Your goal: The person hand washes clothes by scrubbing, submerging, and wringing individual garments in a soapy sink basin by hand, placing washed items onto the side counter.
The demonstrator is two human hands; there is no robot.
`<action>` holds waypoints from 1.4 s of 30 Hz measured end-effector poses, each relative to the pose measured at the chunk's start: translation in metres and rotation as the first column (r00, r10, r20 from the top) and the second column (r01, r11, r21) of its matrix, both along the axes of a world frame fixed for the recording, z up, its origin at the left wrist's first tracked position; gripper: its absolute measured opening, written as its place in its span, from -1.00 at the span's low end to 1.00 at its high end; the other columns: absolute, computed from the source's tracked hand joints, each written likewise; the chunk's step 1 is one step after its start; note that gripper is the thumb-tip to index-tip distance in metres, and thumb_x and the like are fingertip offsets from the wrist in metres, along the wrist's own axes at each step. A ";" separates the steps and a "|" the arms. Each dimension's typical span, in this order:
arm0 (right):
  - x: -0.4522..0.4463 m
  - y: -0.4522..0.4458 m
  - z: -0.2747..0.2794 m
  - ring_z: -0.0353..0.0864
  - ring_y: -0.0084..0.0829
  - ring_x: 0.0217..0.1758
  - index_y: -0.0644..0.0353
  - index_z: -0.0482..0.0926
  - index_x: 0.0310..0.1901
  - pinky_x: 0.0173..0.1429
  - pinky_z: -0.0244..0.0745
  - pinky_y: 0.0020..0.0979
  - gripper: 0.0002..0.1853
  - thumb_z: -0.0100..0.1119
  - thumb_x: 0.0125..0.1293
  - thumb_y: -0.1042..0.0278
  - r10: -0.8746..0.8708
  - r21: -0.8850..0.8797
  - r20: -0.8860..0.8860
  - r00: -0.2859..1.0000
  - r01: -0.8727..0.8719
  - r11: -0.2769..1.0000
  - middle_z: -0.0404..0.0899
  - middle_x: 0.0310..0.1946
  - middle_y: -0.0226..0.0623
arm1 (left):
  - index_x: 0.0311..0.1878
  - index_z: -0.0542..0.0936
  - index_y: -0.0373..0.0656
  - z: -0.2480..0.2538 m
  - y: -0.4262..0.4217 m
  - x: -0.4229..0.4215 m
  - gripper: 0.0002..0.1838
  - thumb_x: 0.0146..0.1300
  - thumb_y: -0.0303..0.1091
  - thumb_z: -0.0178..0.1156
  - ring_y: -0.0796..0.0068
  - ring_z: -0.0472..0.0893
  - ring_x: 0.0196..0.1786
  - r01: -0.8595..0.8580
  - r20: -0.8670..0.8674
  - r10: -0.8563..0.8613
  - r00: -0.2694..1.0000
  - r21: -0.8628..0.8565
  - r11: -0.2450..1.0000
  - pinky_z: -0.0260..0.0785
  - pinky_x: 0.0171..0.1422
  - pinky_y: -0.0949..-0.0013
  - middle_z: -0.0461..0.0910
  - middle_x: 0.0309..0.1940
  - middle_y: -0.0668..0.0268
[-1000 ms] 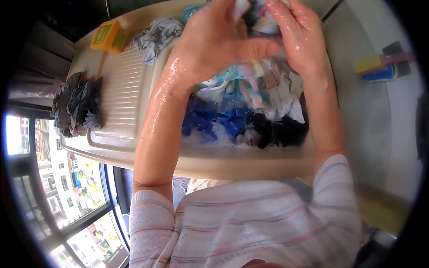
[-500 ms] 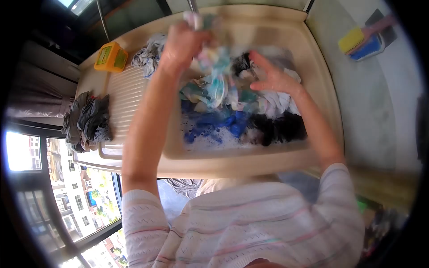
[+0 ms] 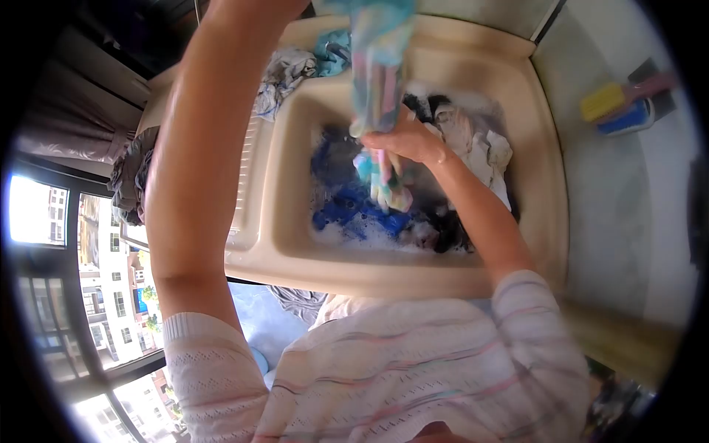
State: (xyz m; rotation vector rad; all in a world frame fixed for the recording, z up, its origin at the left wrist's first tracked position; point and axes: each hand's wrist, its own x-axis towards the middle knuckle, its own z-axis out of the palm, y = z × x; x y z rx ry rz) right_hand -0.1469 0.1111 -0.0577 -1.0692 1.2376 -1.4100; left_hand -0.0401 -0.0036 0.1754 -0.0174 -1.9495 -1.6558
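The cloth (image 3: 380, 74), patterned in teal, pink and pale yellow, hangs upright above the sink (image 3: 546, 244); its top end is cut off by the upper edge of the view and its weave is blurred. The right hand (image 3: 402, 136) is closed around its lower part, with a loose end dangling below the grip; the cloth hides some of the fingers. The left arm (image 3: 203, 148) leaves the view at the top, so the left hand is out of sight and I cannot tell what it grasps.

Below, in sudsy water, lie blue cloth (image 3: 343, 210), white cloth (image 3: 487, 159) and black cloth (image 3: 452, 230), the last partly covered by the right forearm; foam blurs their outlines. Beside the basin, grey cloth (image 3: 284, 77) touches a teal bundle (image 3: 334, 53). The left arm hides most of the ribbed board (image 3: 240, 177) and part of a dark heap (image 3: 131, 177). A brush (image 3: 628, 100) sits at the right wall; clutter (image 3: 620, 399) at lower right is too dim to name.
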 end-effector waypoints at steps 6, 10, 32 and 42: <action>-0.057 0.029 -0.109 0.56 -0.09 -0.25 0.23 0.45 -0.14 -0.14 0.43 -0.29 -0.57 0.26 -0.14 0.41 -0.298 0.145 -0.765 0.570 0.604 0.784 0.56 -0.35 -0.05 | -0.21 0.53 -0.16 -0.195 -0.045 0.053 -0.63 -0.17 -0.40 0.36 0.41 0.55 -0.48 0.092 0.714 0.406 0.570 -0.547 0.832 0.41 -0.40 0.40 0.56 -0.45 0.24; -0.005 0.041 -0.131 0.46 -0.09 -0.03 0.23 0.36 -0.02 0.05 0.26 -0.20 -0.47 0.26 -0.09 0.32 -0.094 0.080 -0.950 0.296 0.524 0.848 0.51 -0.20 0.00 | 0.20 0.28 0.12 -0.293 -0.003 0.030 -0.22 -0.21 -0.20 0.32 -0.01 0.18 0.25 0.283 0.716 0.448 0.536 -0.652 0.704 0.20 0.22 0.13 0.25 0.17 0.10; -0.038 -0.006 0.070 0.52 -0.57 -0.27 0.28 0.34 0.11 -0.21 0.47 -0.46 -0.39 0.19 -0.09 0.52 0.159 0.065 -0.431 0.888 -0.145 0.987 0.54 -0.26 -0.25 | 0.17 0.30 -0.27 -0.183 0.007 0.003 -0.23 -0.26 -0.49 0.30 0.33 0.58 -0.23 -0.198 0.357 0.298 0.886 -0.289 0.937 0.41 -0.12 0.42 0.58 -0.29 0.16; -0.032 0.003 -0.109 0.56 -0.33 -0.23 0.17 0.40 0.08 -0.13 0.47 -0.40 -0.35 0.31 -0.16 0.26 0.225 0.651 -0.314 0.923 0.037 0.758 0.58 -0.28 -0.21 | -0.02 0.45 -0.31 -0.259 -0.019 0.029 -0.45 -0.26 -0.66 0.07 0.47 0.51 -0.35 -0.317 0.359 0.109 0.927 0.592 0.741 0.39 -0.24 0.49 0.53 -0.33 0.23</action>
